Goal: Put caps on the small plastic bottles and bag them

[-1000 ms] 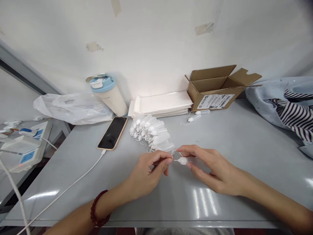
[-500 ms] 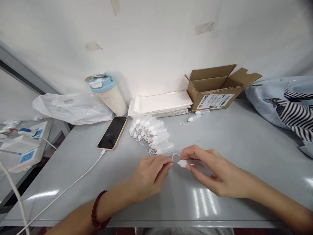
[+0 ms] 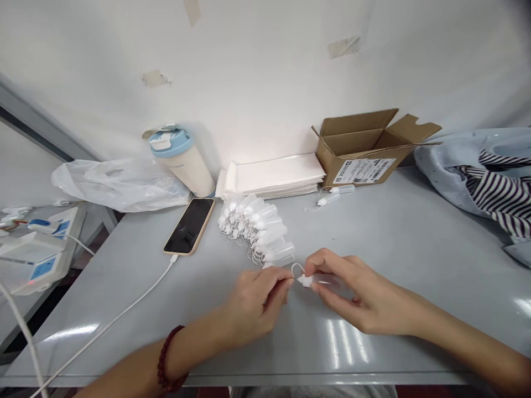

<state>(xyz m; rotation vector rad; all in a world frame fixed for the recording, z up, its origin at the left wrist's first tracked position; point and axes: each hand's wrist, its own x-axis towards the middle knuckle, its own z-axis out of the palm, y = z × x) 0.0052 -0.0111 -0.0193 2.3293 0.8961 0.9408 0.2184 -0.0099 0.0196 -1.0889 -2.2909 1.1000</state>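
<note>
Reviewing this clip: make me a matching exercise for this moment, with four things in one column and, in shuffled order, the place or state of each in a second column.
Things
1. Small clear plastic bottle with a white cap
2. Smartphone
3. Cardboard box
4. Dark red bead bracelet

Places or states
A. Around the left wrist
B. Held in the fingers of the right hand
C. Flaps open, with a white label on its front
D. Lying on the grey table with a white cable plugged in

Pairs: 1-B; 2-D; 3-C; 4-A

White wall [image 3: 257, 72] above grey table [image 3: 398, 265]
</note>
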